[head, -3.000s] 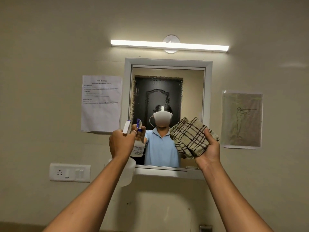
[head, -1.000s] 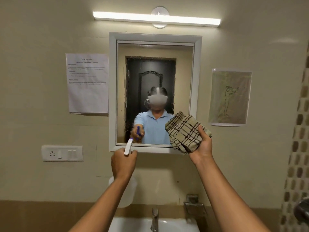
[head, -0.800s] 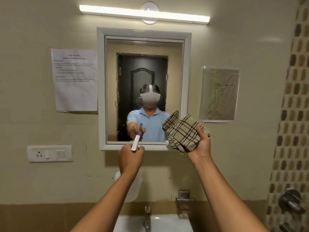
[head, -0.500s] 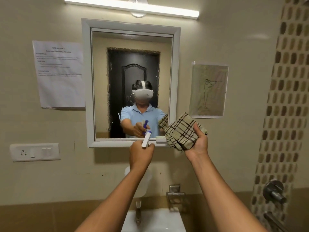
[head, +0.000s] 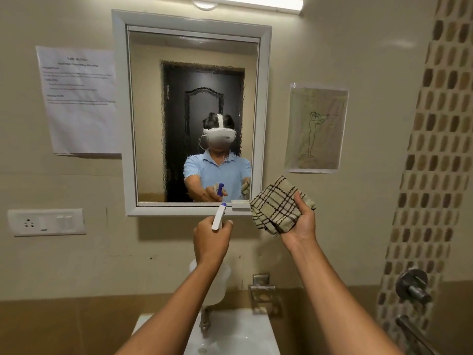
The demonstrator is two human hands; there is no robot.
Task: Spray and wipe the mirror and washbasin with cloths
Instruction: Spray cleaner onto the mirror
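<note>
We note left hand (head: 211, 240) clenched round spray bottle (head: 218, 220), nozzle aimed at 12 o'clock toward mirror (head: 194, 73). Right hand (head: 299, 224) at 3 o'clock of left, fingers curled on folded checked cloth (head: 277, 204). Glass streaked with droplets. Washbasin (head: 238, 331) at 6 o'clock, tap (head: 204, 319) at its rear rim.

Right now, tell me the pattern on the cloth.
Beige with dark brown plaid lines, seen in the head view: cloth.
</note>
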